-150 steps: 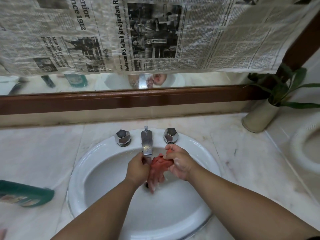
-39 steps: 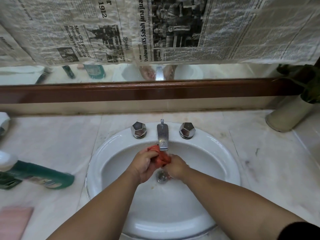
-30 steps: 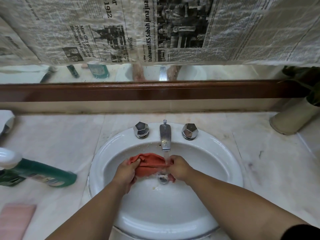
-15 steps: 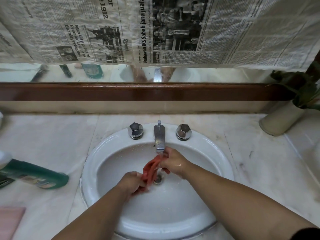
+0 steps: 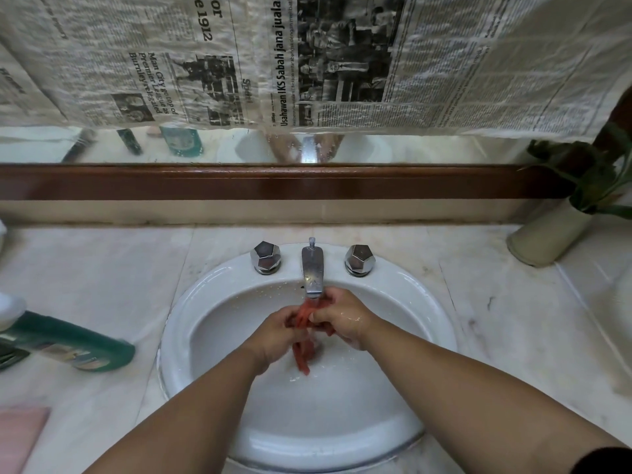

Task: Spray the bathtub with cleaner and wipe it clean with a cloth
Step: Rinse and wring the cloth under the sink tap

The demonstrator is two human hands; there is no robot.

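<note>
A wet red cloth hangs bunched into a narrow strip under the chrome tap, over a white oval sink. My left hand grips the cloth's middle from the left. My right hand grips its upper part just below the spout. The two hands are close together, and the cloth's lower end dangles toward the drain. A green cleaner bottle lies on its side on the counter at the left.
Two chrome knobs flank the tap. A potted plant in a cream vase stands at the back right. A pink cloth lies at the lower left. Newspaper covers the mirror above a brown wooden rail.
My left hand has moved up toward my right hand, so the cloth, stretched between them a moment ago, is now bunched under the spout with its end hanging down.
</note>
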